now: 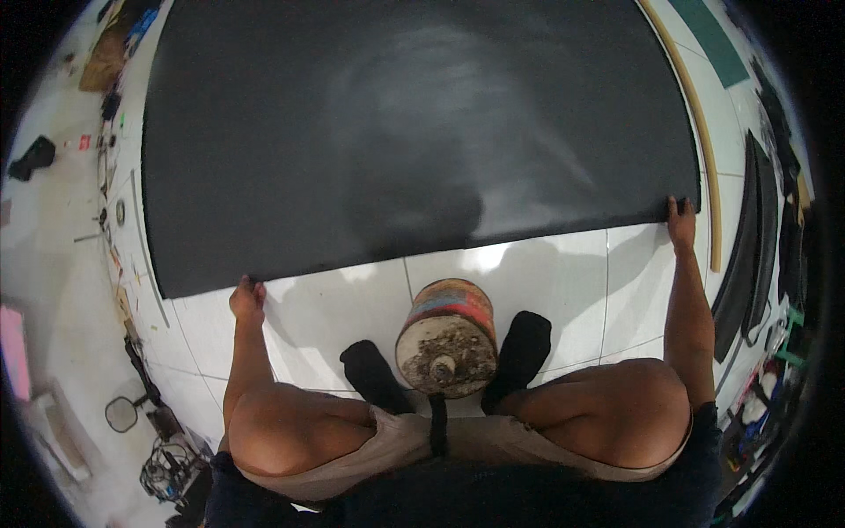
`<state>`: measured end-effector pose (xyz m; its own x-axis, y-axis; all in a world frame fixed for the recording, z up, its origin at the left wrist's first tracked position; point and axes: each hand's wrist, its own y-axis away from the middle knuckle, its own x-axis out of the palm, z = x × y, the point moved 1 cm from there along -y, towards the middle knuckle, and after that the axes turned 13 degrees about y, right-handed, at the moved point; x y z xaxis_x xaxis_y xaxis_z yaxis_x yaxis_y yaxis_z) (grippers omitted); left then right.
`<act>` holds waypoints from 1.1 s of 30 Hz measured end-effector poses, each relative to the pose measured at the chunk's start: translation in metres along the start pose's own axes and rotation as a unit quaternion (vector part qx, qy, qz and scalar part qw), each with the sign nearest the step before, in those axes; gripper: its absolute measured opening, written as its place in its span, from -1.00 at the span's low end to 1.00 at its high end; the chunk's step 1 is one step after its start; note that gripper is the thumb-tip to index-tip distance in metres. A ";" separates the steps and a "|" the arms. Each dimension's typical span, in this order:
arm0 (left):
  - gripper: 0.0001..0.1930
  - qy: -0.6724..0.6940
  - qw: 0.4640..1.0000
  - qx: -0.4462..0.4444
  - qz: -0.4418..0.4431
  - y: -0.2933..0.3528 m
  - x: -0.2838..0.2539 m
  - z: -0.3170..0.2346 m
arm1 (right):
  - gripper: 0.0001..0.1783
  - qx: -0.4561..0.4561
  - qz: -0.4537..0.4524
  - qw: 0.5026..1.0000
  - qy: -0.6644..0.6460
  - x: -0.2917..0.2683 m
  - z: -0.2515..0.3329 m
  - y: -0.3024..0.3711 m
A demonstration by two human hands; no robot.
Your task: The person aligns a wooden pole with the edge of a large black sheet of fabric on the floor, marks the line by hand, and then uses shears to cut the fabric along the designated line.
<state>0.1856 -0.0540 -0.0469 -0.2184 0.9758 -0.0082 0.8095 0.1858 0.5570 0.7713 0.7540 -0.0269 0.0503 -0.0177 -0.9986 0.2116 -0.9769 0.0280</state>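
A wide, smooth black sheet (264,158) lies spread over the white tiled floor in front of me. Near its left corner, my left hand (247,299) pinches the near edge, fingers closed on it. Out by the near right corner, my right hand (681,223) grips the same edge, with fingertips on top of the sheet. Between my feet in black socks stands a round, grimy can (447,343) with a crusted lid and a knob in its middle. Neither hand touches the can.
A long tan strip or pole (704,141) runs along the sheet's right side. Farther right are dark folded pieces (746,238) and clutter. To the left, a thin pale strip (146,238) borders the sheet, near scattered tools and a round mirror-like object (121,414).
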 end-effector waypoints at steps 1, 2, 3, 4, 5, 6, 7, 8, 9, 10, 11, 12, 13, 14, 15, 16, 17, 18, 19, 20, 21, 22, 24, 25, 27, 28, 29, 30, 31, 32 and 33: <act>-0.76 0.028 0.999 -0.011 -0.021 0.008 -0.002 0.006 | -0.21 0.001 0.005 0.999 0.042 -0.009 0.007 0.003; -0.75 0.026 0.999 -0.001 -0.044 0.011 -0.014 0.003 | -0.23 -0.040 -0.042 0.996 0.065 -0.017 0.028 0.011; -0.74 0.027 0.998 0.011 -0.062 0.011 -0.021 -0.001 | -0.24 -0.077 -0.095 0.989 0.084 -0.024 0.056 0.024; -0.72 0.026 0.996 0.021 -0.078 0.012 -0.025 -0.004 | -0.26 -0.109 -0.148 0.978 0.103 -0.032 0.088 0.040; -0.71 0.027 0.997 0.026 -0.071 0.016 -0.018 0.002 | -0.33 -0.160 -0.151 0.972 0.082 -0.043 0.111 0.051; -0.68 0.022 0.996 0.039 -0.073 0.026 -0.020 0.001 | -0.40 -0.168 -0.050 0.984 -0.018 -0.059 0.161 0.085; -0.65 0.020 0.996 0.054 -0.075 0.035 -0.023 -0.002 | -0.46 -0.207 0.068 0.968 -0.125 -0.090 0.216 0.132; -0.45 -0.073 0.991 0.051 -0.103 0.035 -0.019 -0.002 | -0.50 -0.301 0.130 0.919 -0.221 -0.106 0.241 0.168; -0.38 -0.177 0.965 0.167 -0.102 0.040 -0.015 -0.003 | -0.51 -0.432 0.198 0.851 -0.222 -0.120 0.264 0.205; -0.31 -0.279 0.912 0.281 -0.109 0.049 -0.018 -0.006 | -0.49 -0.555 0.185 0.782 -0.217 -0.137 0.291 0.250; -0.24 -0.377 0.835 0.385 -0.113 0.061 -0.015 -0.005 | -0.48 -0.640 0.233 0.721 -0.126 -0.165 0.314 0.287; -0.24 -0.367 0.853 0.370 -0.022 0.089 0.030 0.012 | -0.51 -0.714 0.232 0.649 -0.119 -0.173 0.308 0.304; -0.28 -0.466 0.787 0.398 0.071 0.098 0.042 0.005 | -0.54 -0.796 0.218 0.550 -0.130 -0.182 0.313 0.318; -0.34 -0.453 0.753 0.442 0.179 0.107 0.053 0.003 | -0.56 -0.819 0.179 0.534 -0.114 -0.185 0.314 0.325; -0.36 -0.532 0.708 0.412 0.214 0.128 0.069 0.001 | -0.57 -0.841 0.141 0.512 -0.102 -0.179 0.315 0.329; -0.37 -0.539 0.684 0.396 0.292 0.133 0.080 0.001 | -0.58 -0.861 0.104 0.489 -0.089 -0.173 0.315 0.332; -0.38 -0.533 0.643 0.434 0.338 0.137 0.084 -0.001 | -0.61 -0.858 0.085 0.495 -0.110 -0.174 0.316 0.339; -0.44 -0.526 0.661 0.422 0.330 0.136 0.078 -0.004 | -0.63 -0.855 0.067 0.495 -0.138 -0.173 0.320 0.347; -0.50 -0.521 0.674 0.412 0.323 0.130 0.068 -0.006 | -0.66 -0.853 0.052 0.493 -0.165 -0.173 0.325 0.353; -0.55 -0.522 0.673 0.410 0.325 0.124 0.069 -0.006 | -0.66 -0.845 0.070 0.500 -0.173 -0.177 0.325 0.354; -0.55 -0.524 0.671 0.414 0.321 0.121 0.067 -0.007 | -0.67 -0.837 0.087 0.509 -0.182 -0.182 0.326 0.355; -0.56 -0.523 0.668 0.417 0.326 0.120 0.073 -0.004 | -0.68 -0.824 0.108 0.525 -0.186 -0.183 0.322 0.351; -0.58 -0.521 0.667 0.414 0.334 0.121 0.075 -0.008 | -0.67 -0.767 0.135 0.595 -0.198 -0.178 0.318 0.339; -0.58 -0.517 0.672 0.411 0.334 0.120 0.080 -0.007 | -0.67 -0.728 0.150 0.640 -0.193 -0.181 0.311 0.334; -0.58 -0.512 0.681 0.398 0.340 0.121 0.080 -0.006 | -0.61 -0.660 0.151 0.694 -0.246 -0.180 0.305 0.329; -0.58 -0.513 0.697 0.385 0.321 0.120 0.076 -0.009 | -0.61 -0.650 0.139 0.711 -0.230 -0.185 0.314 0.324; -0.58 -0.512 0.714 0.363 0.309 0.120 0.071 -0.006 | -0.61 -0.636 0.133 0.731 -0.206 -0.189 0.320 0.319; -0.58 -0.513 0.716 0.363 0.304 0.123 0.074 -0.005 | -0.61 -0.603 0.135 0.755 -0.219 -0.195 0.325 0.312; -0.57 -0.512 0.715 0.367 0.302 0.127 0.079 -0.005 | -0.62 -0.566 0.130 0.780 -0.232 -0.203 0.330 0.303; -0.57 -0.517 0.707 0.376 0.302 0.127 0.080 -0.007 | -0.64 -0.570 0.087 0.773 -0.264 -0.202 0.337 0.294; -0.57 -0.523 0.699 0.385 0.300 0.127 0.079 -0.009 | -0.65 -0.575 0.045 0.762 -0.296 -0.197 0.344 0.286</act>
<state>0.2664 0.0462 0.0303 0.4779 0.3803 -0.7918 0.7260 -0.6784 0.1123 0.4865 0.4049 0.1625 -0.2621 -0.4982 -0.8265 0.9650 -0.1409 -0.2211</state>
